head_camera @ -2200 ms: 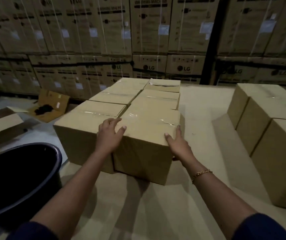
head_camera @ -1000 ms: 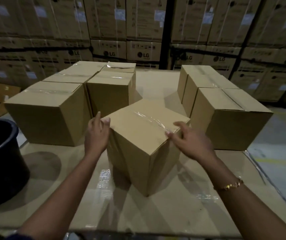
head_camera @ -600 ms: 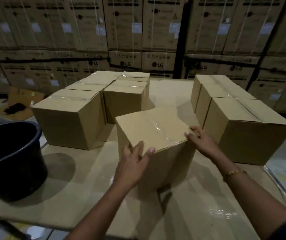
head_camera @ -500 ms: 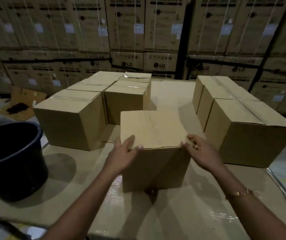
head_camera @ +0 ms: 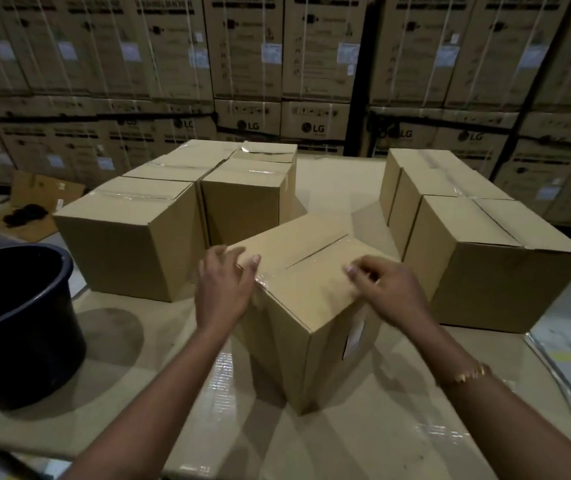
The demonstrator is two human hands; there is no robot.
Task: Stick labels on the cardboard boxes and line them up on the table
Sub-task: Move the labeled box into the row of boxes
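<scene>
Holding a taped, matte cardboard box (head_camera: 311, 271), left hand (head_camera: 223, 289) grip curled over one top edge, right hand (head_camera: 389, 292) over another

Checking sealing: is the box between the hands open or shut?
Shut: the box has flat flaps with clear tape along the seam.
</scene>
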